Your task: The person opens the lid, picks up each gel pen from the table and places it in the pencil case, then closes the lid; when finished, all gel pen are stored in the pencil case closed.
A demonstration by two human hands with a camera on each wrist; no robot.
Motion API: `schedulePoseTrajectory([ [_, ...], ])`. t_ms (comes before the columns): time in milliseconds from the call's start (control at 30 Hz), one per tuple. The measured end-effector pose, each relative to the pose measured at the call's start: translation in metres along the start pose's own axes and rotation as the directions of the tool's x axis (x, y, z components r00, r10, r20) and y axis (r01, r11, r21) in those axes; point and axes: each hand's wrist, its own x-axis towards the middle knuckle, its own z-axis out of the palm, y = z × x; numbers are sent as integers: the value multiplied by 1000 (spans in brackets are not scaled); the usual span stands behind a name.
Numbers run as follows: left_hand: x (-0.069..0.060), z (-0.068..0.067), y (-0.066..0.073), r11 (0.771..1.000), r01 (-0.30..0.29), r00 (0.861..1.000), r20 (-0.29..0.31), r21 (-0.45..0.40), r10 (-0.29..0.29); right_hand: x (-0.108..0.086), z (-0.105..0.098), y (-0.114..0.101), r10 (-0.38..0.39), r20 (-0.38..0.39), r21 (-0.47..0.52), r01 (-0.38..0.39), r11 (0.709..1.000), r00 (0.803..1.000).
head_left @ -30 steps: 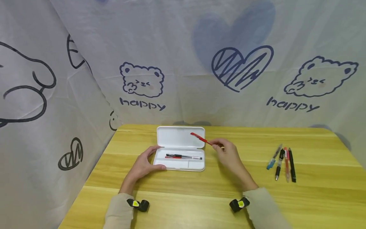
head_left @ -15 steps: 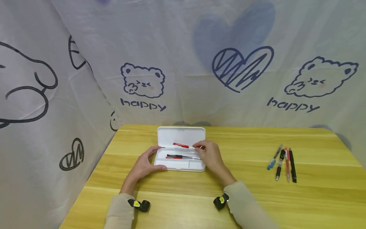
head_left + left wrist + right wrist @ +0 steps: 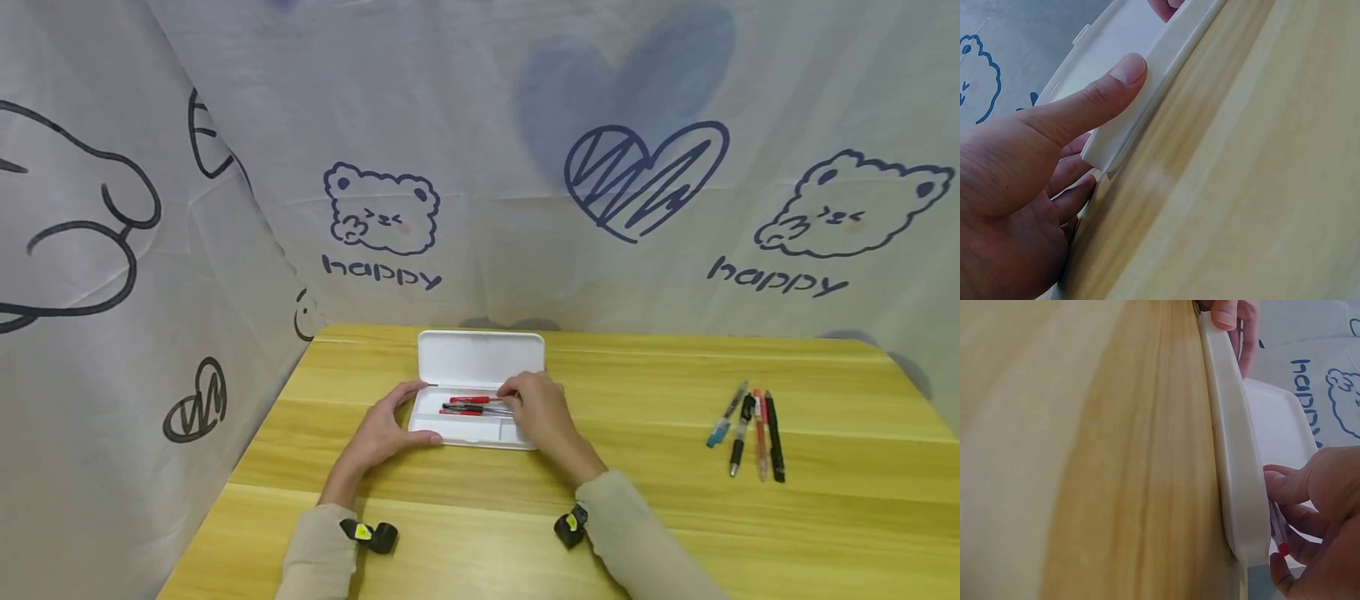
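Right hand pinches a red pen over the open white case

The left hand grips the case's left end. A black pen and another red pen lie inside; four pens lie rightward on the table.

The left hand grips an open white pencil case. The right hand holds a red pen beside other pens inside. Four more pens lie on the table.
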Motion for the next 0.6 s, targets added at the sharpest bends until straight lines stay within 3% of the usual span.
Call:
schedulePoseTrajectory([
  [333,0,0,0,1000,9,1000,1,-7,-9,2,5,-5,11,44,-82,-8,997,999],
  [600,1,0,0,1000,10,1000,10,-11,-10,-1,-1,-1,-9,31,-21,10,1000,999],
])
